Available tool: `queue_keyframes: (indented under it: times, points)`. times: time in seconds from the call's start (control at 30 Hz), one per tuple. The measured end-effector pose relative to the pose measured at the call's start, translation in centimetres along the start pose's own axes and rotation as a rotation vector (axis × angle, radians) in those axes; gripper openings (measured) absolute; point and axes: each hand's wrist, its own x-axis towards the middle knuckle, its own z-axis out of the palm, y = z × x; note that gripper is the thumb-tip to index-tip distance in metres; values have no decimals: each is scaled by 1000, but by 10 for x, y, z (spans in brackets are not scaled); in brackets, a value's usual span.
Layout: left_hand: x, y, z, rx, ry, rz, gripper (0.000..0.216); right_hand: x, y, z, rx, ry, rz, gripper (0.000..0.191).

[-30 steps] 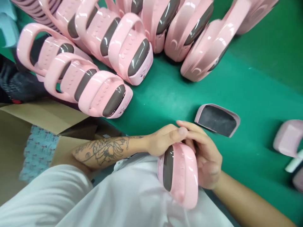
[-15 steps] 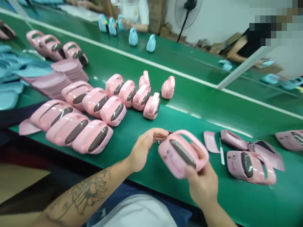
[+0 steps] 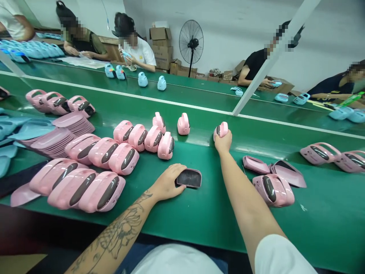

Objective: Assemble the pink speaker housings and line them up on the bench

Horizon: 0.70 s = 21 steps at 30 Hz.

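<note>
My right hand (image 3: 223, 142) reaches far forward and is closed on a pink handled case (image 3: 221, 129) that stands upright on the green belt (image 3: 199, 213). My left hand (image 3: 169, 182), on a tattooed forearm, rests near the belt's front with its fingers on the edge of a pink shell half with a dark lining (image 3: 188, 177). Several finished pink cases (image 3: 94, 190) lie in rows to the left, and more stand further out (image 3: 155, 137).
Loose pink cases and shell parts (image 3: 273, 188) lie at the right. Stacks of pink and blue flat panels (image 3: 57, 133) sit at the left. Beyond a white divider rail (image 3: 256, 76), other people handle blue cases (image 3: 142, 80) on a second belt. A fan (image 3: 191, 40) and cardboard boxes stand at the back.
My view rose from my lap to the whole line. My right hand carried the pink case forward and stood it on the belt. My left hand let go and dropped onto the dark-lined shell half.
</note>
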Motion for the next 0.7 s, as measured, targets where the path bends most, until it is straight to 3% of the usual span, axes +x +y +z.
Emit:
queue_keyframes:
  times: [0.1, 0.27, 0.33, 0.7]
  points:
    - [-1, -2, 0, -10, 36, 25, 65, -31, 8, -10, -32, -100, -104, 45]
    - [-1, -2, 1, -19, 56, 67, 62, -114, 18, -37, -39, -503, -397, 22]
    - [0, -2, 1, -17, 52, 70, 63, -135, 18, -45, -61, -580, -474, 17]
    - [-7, 5, -1, 40, 93, 68, 74, -150, 17, -42, -80, -555, -616, 18]
